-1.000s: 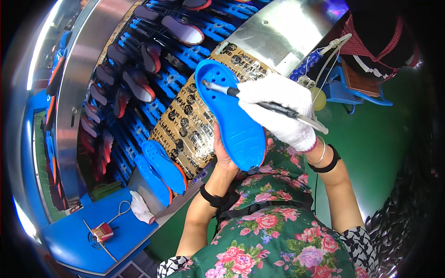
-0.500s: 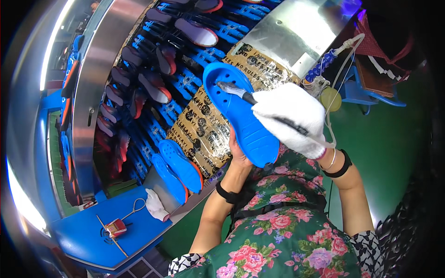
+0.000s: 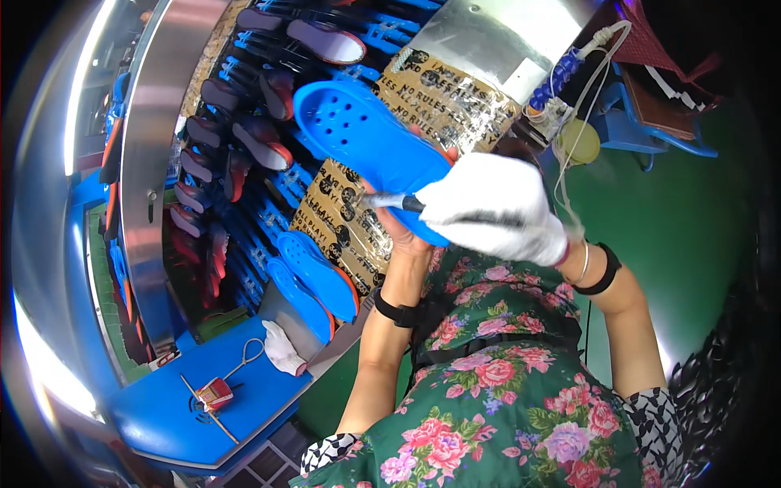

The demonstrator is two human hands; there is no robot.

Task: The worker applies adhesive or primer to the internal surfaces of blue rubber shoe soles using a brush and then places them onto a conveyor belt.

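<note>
A blue shoe sole (image 3: 350, 130) with a group of round holes at its broad end is held up in front of me, tilted. My bare left hand (image 3: 400, 234) grips it from beneath, with fingertips showing at the far edge. In a white glove, my right hand (image 3: 492, 210) is closed round the dark handle of a brush (image 3: 390, 201). The brush tip is at the sole's near edge, close to my left hand; whether it touches is unclear. Two more blue soles with orange edges, one (image 3: 319, 272) beside the other (image 3: 299, 299), lie to the left.
Behind is a rack with several dark-and-red soles (image 3: 264, 146) on blue holders. Printed brown cardboard (image 3: 443, 98) covers the machine's front. At lower left, a blue table (image 3: 163, 411) bears a white glove (image 3: 282, 350) and a red box (image 3: 215, 394). A blue stool (image 3: 626, 122) stands right.
The held sole has turned and tilted, its holed end swinging left. My right hand has brought the brush from the holes down to the sole's near edge. The view has shifted slightly.
</note>
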